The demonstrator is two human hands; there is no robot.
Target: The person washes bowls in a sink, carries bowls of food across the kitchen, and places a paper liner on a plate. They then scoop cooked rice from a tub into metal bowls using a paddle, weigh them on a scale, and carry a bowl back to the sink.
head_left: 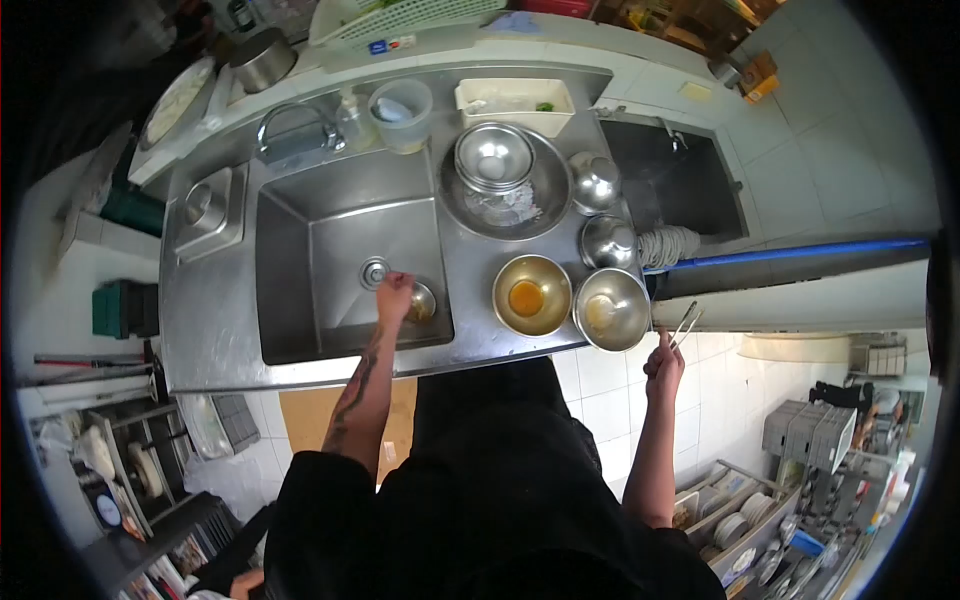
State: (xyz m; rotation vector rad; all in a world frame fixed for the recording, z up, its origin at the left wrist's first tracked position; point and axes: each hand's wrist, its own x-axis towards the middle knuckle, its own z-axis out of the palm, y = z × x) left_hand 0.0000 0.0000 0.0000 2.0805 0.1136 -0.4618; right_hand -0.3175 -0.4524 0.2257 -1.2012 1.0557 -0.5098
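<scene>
My left hand (pixel 396 291) is closed over the right side of the steel sink (pixel 340 250). Right against it, low in the basin, is a small round metal vessel (pixel 422 303); whether the fingers grip it is hidden. Out past the counter's right corner, my right hand (pixel 664 368) is wrapped around thin metal tongs (pixel 687 322) pointing up and away. Between my hands, at the counter's front edge, one steel bowl (pixel 507 318) holds orange-yellow liquid like egg yolk (pixel 526 297). Beside it, another steel bowl (pixel 632 322) has a pale yellowish residue inside.
Behind stands a wide steel basin (pixel 555 205) with stacked bowls (pixel 493 157) and white material in it. Two overturned bowls (pixel 596 183) sit to its right. A plastic tub (pixel 401 117), faucet (pixel 300 125) and white tray (pixel 515 107) line the back. A blue pole (pixel 790 255) extends right.
</scene>
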